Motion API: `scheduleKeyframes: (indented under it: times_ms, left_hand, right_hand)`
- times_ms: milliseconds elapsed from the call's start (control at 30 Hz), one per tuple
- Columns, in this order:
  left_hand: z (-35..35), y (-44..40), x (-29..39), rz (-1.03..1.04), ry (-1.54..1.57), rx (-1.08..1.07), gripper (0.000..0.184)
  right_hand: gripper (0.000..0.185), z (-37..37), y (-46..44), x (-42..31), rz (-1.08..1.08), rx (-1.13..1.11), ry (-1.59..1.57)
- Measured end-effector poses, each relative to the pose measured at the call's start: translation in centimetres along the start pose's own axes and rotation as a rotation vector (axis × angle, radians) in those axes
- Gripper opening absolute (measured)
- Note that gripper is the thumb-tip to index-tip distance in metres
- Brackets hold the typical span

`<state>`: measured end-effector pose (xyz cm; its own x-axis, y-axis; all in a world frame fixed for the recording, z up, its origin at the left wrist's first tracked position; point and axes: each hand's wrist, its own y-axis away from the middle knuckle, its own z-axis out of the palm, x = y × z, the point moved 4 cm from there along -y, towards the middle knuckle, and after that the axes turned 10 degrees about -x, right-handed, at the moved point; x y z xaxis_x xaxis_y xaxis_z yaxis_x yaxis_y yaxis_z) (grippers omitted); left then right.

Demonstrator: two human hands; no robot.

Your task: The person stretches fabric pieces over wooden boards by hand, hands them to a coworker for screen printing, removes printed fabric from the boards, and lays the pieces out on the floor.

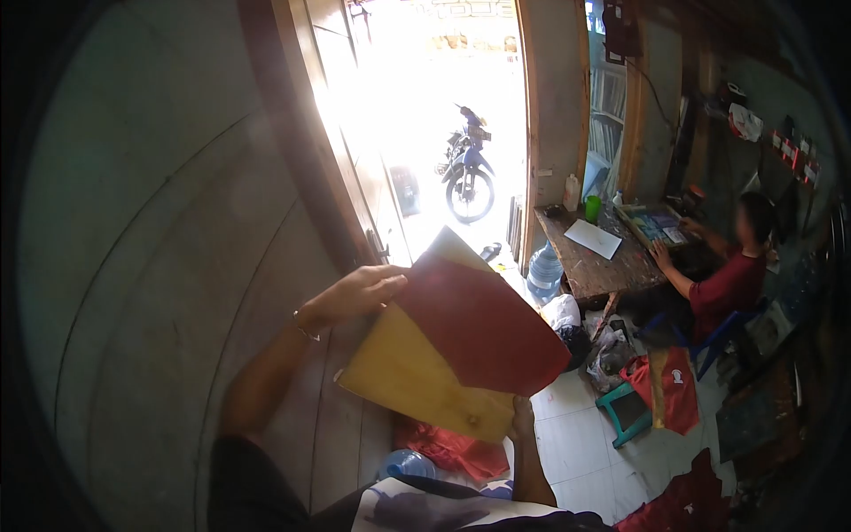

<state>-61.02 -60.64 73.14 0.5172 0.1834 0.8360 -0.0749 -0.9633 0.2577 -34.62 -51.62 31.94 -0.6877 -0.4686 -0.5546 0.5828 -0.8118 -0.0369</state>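
Observation:
A yellow board (390,363) is held up at a slant in front of me, with a piece of dark red cloth (483,328) lying across its face. My left hand (359,297) rests at the board's upper left edge, fingers stretched out and touching the edge of the cloth. At the lower right corner, my right hand (523,421) grips the board; most of its fingers are hidden behind it. Below the board lies a crumpled red cloth (456,450), beside a clear blue water jug (408,465).
A seated person (736,275) in a dark red shirt works at a wooden table (589,266) with a framed screen (651,222). A green stool (625,426) and red cloth (678,390) stand nearby. Beyond the bright doorway is a motorcycle (468,168). The wall (177,266) runs along my left.

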Motion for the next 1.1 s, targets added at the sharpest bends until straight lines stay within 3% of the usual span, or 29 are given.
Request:
scheduleKeyframes:
  times_ms: [67, 133, 267, 333, 400, 467, 533, 567, 633, 700, 767, 867, 1000, 1100]
  left_hand:
    - [1.1, -1.0, -2.4, 0.023, -0.128, 0.004, 0.037]
    - [1.8, -1.5, -3.1, 0.223, -0.077, 0.131, 0.035]
    - [2.5, -1.1, -4.6, 0.251, -0.033, 0.251, 0.028]
    - [2.9, -0.7, -5.3, 0.238, 0.011, 0.276, 0.027]
    - [3.0, -0.4, -7.5, 0.222, 0.055, 0.302, 0.026]
    - [3.4, -0.5, -10.7, 0.344, 0.129, 0.400, 0.022]
    - [4.9, 0.0, -11.8, 0.323, 0.259, 0.393, 0.020]
    - [5.2, 0.1, -13.2, 0.339, 0.301, 0.439, 0.020]
    - [6.2, 0.3, -15.2, 0.352, 0.352, 0.485, 0.020]
    - [7.0, 0.7, -16.8, 0.386, 0.418, 0.548, 0.023]
    - [7.9, 0.6, -18.3, 0.385, 0.416, 0.594, 0.023]
    - [9.3, 1.0, -18.8, 0.392, 0.461, 0.663, 0.023]
    - [10.3, 1.5, -19.1, 0.402, 0.579, 0.674, 0.022]
    - [10.8, 1.6, -19.1, 0.437, 0.540, 0.664, 0.022]
  right_hand:
    - [0.038, -0.8, 0.5, 0.0, 0.029, 0.042, 0.048]
    - [0.037, 0.5, 1.0, -1.0, -0.001, -0.078, 0.051]
    - [0.034, 2.3, 2.2, -3.0, -0.031, 0.000, 0.109]
    - [0.033, 0.6, 2.4, -3.8, 0.083, 0.068, 0.521]
    - [0.034, -0.9, 2.7, -4.6, 0.066, 0.071, 0.526]
    - [0.040, 2.8, 2.4, -8.7, -0.159, 0.156, 0.694]
    - [0.035, 2.4, 1.6, -9.5, -0.326, 0.209, 0.450]
    - [0.035, 1.8, 1.5, -10.3, -0.325, 0.228, 0.455]
    - [0.033, 1.2, 1.5, -12.9, -0.300, 0.359, 0.782]
    - [0.027, 3.0, 2.5, -14.8, -0.358, 0.404, 0.796]
    - [0.017, 6.0, 3.1, -16.7, -0.502, 0.439, 0.588]
    - [0.019, 8.5, 5.3, -17.6, -0.316, 0.405, 0.406]
    - [0.014, 7.4, 7.4, -16.2, -0.262, 0.479, 0.374]
    - [0.013, 4.6, 9.3, -15.9, -0.256, 0.414, 0.313]
